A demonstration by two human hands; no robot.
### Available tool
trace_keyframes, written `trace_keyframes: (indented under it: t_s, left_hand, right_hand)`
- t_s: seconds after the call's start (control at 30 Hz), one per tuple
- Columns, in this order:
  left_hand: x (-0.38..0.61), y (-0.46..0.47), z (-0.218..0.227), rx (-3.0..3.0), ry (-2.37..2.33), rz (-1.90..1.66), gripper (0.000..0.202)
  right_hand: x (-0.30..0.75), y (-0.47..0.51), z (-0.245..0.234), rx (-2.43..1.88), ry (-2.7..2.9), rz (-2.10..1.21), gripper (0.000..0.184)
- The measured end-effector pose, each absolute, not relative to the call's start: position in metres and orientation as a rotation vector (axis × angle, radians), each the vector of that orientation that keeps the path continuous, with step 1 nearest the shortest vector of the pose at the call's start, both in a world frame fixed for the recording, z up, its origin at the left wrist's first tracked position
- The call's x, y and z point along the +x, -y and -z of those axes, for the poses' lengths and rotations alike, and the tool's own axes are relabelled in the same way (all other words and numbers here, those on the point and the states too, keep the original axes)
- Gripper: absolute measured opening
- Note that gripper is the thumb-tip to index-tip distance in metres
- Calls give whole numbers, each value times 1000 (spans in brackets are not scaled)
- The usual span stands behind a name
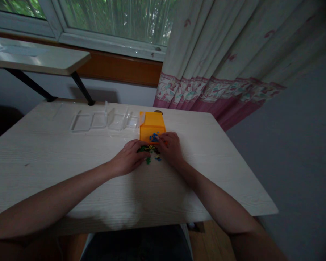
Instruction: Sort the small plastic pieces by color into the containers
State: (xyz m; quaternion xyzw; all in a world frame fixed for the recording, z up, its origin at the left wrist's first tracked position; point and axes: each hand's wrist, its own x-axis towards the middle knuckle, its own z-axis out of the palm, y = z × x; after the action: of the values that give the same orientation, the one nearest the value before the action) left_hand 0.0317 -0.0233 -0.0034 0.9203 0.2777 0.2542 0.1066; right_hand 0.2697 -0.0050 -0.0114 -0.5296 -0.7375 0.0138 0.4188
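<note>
An orange tray [152,122] lies on the pale wooden table [70,170] with several small blue pieces [153,137] at its near end. Just in front of it is a small pile of green, yellow and blue pieces [151,152]. My left hand [129,157] rests palm down at the pile's left side, fingers curled over the pieces. My right hand [170,145] sits at the pile's right, fingertips pinched at the tray's near edge beside the blue pieces. What either hand grips is too small to make out.
Several clear plastic boxes and lids [103,121] stand in a row left of the orange tray. A second table [38,58] stands behind, under a window. A flowered curtain [222,72] hangs at the right. The table's right edge is near my right arm.
</note>
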Motion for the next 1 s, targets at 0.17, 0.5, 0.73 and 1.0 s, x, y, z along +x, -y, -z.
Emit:
trace_keyframes:
  t_s: [0.17,0.5,0.73,1.0]
  left_hand:
    - [32,23,1,2675,-815,-740,24]
    - [34,25,0,2691,-838,-803,11]
    - [34,22,0,2646,-900,-830,12]
    - [30,19,1,2543,-952,-958,20]
  right_hand:
    - [269,5,10,-1317,1852,-48,21]
    - [271,3,13,-1296,1859,-60,20]
    - [267,12,4,-1208,1950,-54,19]
    - [262,24,6,-852,2319,24,21]
